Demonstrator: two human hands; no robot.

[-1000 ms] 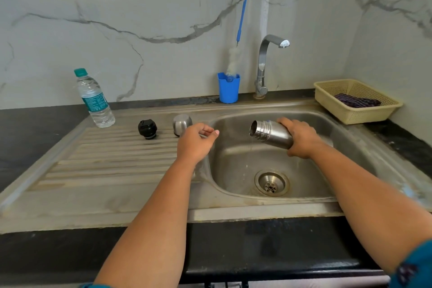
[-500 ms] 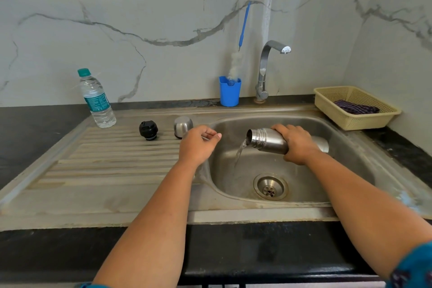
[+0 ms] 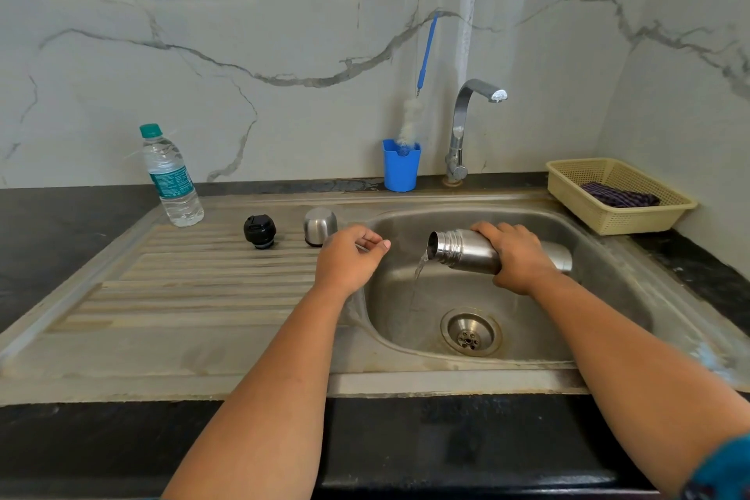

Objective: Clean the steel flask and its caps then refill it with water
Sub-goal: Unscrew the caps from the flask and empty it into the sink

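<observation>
Water still pours from the flask (image 3: 466, 252) into the sink (image 3: 608, 256); right hand (image 3: 517, 258) grips it (tilted mouth-down), left hand (image 3: 349, 258) hovers loosely curled, empty.

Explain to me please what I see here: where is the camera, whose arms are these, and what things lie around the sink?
There is no machine: a person wears the camera on the head, looking down at their own arms. The right hand grips a steel flask, tilted over the sink, and water pours out. The left hand holds nothing. On the draining board stand a black cap and a steel cap, beside a plastic water bottle. Behind are a tap, a bottle brush in a blue cup, and a basket.
</observation>
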